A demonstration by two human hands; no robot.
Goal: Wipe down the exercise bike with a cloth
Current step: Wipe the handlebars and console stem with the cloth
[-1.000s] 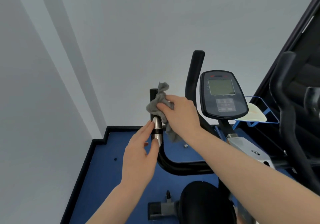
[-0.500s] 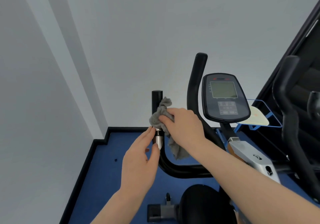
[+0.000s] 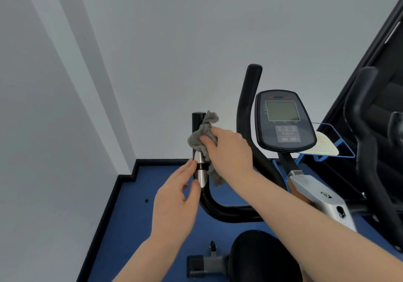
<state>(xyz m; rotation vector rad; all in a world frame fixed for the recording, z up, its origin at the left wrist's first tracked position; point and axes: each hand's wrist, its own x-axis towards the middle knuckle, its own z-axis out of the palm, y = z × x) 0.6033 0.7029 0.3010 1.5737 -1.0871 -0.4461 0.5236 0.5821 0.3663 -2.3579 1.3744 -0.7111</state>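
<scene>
Where gripped, grey cloth (image 3: 201, 136) bunched, fuzzy

a small gym corner: an exercise bike (image 3: 257, 194) with console (image 3: 283, 120) on blue flooring (image 3: 139, 212).

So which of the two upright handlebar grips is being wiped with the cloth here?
The shorter left grip, the one with the silver sensor band. The right hand presses the grey cloth against it, while the taller grip beside the console stands untouched.
</scene>
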